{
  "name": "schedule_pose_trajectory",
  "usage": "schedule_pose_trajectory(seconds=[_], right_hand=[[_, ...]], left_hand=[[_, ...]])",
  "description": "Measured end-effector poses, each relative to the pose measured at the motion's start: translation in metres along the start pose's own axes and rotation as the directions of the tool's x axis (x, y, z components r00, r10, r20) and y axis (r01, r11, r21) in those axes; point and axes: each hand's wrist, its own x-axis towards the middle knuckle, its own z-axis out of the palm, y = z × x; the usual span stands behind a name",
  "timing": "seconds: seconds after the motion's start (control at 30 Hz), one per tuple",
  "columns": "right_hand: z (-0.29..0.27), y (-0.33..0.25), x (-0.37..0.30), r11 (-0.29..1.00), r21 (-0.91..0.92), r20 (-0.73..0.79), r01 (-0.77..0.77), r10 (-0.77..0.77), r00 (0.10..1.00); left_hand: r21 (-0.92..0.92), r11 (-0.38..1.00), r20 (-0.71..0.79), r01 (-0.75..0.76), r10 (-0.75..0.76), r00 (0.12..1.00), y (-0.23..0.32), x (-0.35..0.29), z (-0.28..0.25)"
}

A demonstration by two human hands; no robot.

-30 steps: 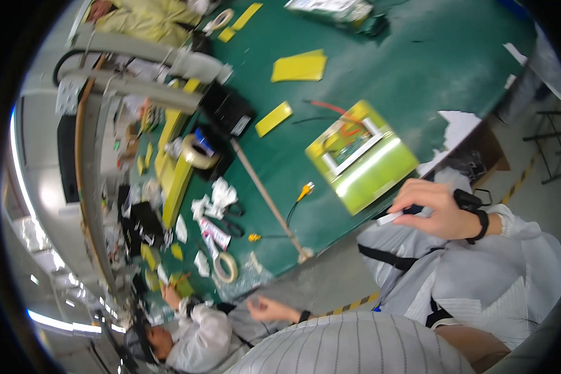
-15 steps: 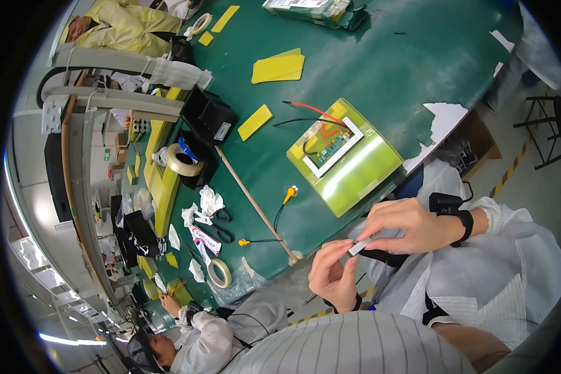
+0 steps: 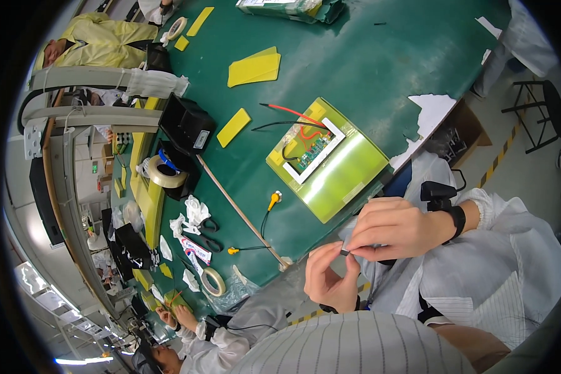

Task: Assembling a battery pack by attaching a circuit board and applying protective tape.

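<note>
My right hand [image 3: 396, 229], with a black wrist strap, and my left hand [image 3: 329, 282] meet in front of my white coat, just off the green table's near edge [image 3: 293, 246]. Both pinch a small dark part [image 3: 345, 252] between their fingertips; its shape is too small to tell. On the table just beyond my hands lies a yellow-green tray [image 3: 343, 171] holding a circuit board [image 3: 310, 151] in a white frame, with red and black wires [image 3: 287, 115] leading off it.
A thin wooden rod [image 3: 240, 212], a yellow-tipped cable [image 3: 269, 202], tape rolls [image 3: 165, 174] [image 3: 214, 281], scissors [image 3: 207, 234], black boxes [image 3: 187, 124] and yellow cards [image 3: 254, 67] lie on the table. Co-workers sit at the far left and bottom left. A black stool [image 3: 539, 109] stands right.
My left hand has risen to meet my right hand, and both now pinch the small dark part. The view has shifted, so the tray sits closer to centre.
</note>
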Motion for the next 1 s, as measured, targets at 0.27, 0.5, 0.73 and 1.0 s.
schedule_pose_trajectory(seconds=[0.27,0.5,0.73,1.0], right_hand=[[-0.005,0.001,0.001,0.999,-0.021,0.007,-0.025,0.025,1.000],[-0.009,-0.002,0.000,0.972,0.086,-0.010,-0.217,0.218,0.976],[-0.010,-0.007,-0.003,0.895,0.179,-0.045,-0.408,0.422,0.906],[-0.012,-0.011,0.000,0.848,0.232,0.061,-0.477,0.477,0.877]], left_hand=[[0.041,0.999,0.037,-0.006,0.005,0.999,0.003,0.005,0.002],[-0.082,0.996,0.074,0.016,-0.010,0.997,-0.012,-0.005,-0.010],[-0.488,0.843,0.273,0.227,-0.100,0.957,-0.027,-0.006,-0.013],[-0.422,0.866,0.281,0.268,-0.156,0.947,-0.024,-0.001,-0.005]])
